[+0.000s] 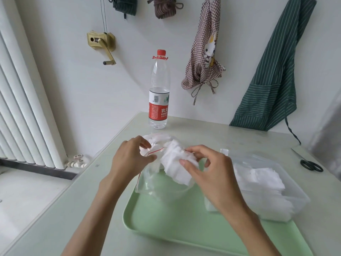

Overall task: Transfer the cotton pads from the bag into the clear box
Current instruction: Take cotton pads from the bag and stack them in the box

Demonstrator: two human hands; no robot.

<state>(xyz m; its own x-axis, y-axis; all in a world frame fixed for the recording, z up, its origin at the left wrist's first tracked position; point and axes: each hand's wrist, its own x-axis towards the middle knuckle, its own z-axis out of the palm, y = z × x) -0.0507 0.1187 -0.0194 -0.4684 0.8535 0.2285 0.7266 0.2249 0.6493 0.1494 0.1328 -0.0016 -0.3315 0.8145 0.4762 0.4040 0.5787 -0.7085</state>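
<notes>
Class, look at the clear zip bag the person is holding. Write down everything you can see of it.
The bag is thin, crinkled clear plastic with a red zip strip along its open mouth. It hangs over the green tray, lifted off it. The left hand pinches its mouth open near the red strip, while the right hand grips a bunch of white cotton pads sticking out of the opening. The lower part looks nearly empty and see-through.

Tray (184, 224) lies on the table (77, 209) before me. The box (287, 206) sits at its right edge, the bag (156, 178) left of that. Bottle (159, 100) stands behind the tray; scissors (310, 163) lie far right.
</notes>
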